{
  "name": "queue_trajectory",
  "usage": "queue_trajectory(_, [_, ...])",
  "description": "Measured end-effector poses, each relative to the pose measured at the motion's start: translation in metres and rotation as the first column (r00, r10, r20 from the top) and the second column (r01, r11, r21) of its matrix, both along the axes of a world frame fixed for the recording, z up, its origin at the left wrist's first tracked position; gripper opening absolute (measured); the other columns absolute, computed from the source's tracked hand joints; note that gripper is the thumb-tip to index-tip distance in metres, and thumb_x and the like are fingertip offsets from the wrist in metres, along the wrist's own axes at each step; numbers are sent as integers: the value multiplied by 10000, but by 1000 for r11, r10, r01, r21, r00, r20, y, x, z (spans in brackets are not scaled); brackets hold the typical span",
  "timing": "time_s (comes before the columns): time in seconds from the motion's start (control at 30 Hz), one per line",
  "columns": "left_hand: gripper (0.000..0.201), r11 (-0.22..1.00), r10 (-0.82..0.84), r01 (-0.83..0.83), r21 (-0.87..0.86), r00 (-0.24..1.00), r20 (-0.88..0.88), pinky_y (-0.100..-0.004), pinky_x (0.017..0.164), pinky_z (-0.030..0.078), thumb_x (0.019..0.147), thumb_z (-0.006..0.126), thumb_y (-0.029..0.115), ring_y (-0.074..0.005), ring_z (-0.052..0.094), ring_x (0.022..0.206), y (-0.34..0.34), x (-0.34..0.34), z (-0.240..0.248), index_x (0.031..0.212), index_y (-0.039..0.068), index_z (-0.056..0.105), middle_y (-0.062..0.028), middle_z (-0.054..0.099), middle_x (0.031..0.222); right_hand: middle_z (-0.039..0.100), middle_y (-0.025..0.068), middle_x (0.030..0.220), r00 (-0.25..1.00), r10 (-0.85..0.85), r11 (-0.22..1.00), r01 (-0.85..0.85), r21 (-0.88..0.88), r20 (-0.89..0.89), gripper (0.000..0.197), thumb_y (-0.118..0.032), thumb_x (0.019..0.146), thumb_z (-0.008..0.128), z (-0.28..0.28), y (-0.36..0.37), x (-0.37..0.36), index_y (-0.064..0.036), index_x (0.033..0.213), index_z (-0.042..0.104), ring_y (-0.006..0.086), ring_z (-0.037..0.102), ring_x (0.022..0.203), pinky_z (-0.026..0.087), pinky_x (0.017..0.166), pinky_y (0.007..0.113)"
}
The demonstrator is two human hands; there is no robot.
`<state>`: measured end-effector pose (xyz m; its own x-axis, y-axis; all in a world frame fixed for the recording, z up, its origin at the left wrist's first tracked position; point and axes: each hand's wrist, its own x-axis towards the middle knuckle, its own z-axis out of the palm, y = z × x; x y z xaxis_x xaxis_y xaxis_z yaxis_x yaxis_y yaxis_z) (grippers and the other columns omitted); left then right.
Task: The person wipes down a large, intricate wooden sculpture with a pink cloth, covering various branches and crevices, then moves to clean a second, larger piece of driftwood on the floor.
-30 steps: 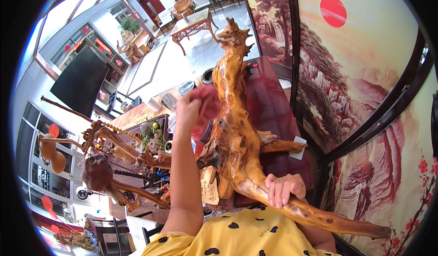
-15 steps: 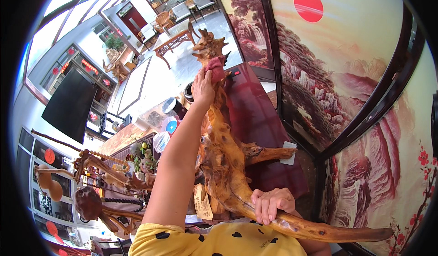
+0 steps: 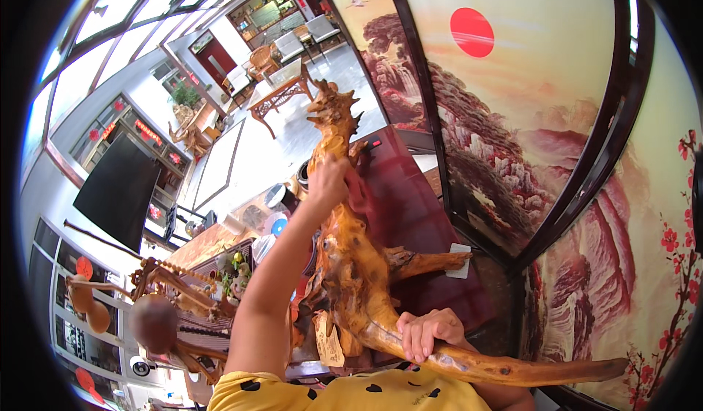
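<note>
A long, polished wood carving [image 3: 355, 264], amber brown and knotted, runs from near my body away to a spiky far end. My left hand [image 3: 328, 182] is closed on a dark red cloth [image 3: 356, 190] pressed against the narrow neck of the carving, below its spiky top. Motion blurs the hand and the cloth a little. Nearer to me, my right hand [image 3: 430, 334] wraps its fingers over the smooth, tapering branch at the carving's near end. A side branch sticks out to the right, its tip over a pale square pad [image 3: 459, 260].
A dark red glossy table [image 3: 410, 184] lies under the carving. At right stands a folding screen [image 3: 527, 155] painted with mountains and a red sun. To the left are a wooden gourd stand [image 3: 187, 286], small potted plants and cups. A carved table [image 3: 282, 92] and chairs stand farther off.
My left hand and the cloth have slid down the carving's neck, toward me. The right hand keeps its hold on the branch. The view has tilted slightly.
</note>
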<state>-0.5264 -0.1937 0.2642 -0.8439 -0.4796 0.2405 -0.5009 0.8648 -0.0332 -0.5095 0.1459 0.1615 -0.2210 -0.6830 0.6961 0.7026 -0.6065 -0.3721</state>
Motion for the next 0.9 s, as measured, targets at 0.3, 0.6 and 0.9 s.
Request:
queue_trajectory(0.3, [424,906,-372,369,-207,928,22,-428,1010,460,812,602,39,-369,513,1203,-147,-35,-24,1217,160,632,-78,519,1364,702,133,720,997,44,999,-44,4,66,430,-209,1033,435,0,4,10,-21,723,666,274,666,692,371,861,398])
queue_trajectory(0.6, [497,967,-228,226,-121,974,-4,-450,1015,469,795,570,29,-444,496,1205,-91,-22,-37,1260,203,600,-68,475,1433,706,134,716,999,3,1000,-4,13,39,445,-218,1035,432,-3,4,2,-15,717,668,279,671,688,366,847,393])
queue_trajectory(0.9, [296,990,-65,92,-103,970,233,-430,822,576,774,619,39,-398,525,1198,-12,28,-43,1051,114,694,-99,513,1291,704,140,710,1000,-8,1000,8,6,13,486,-250,1046,425,3,0,-1,-16,694,666,288,667,677,356,857,388])
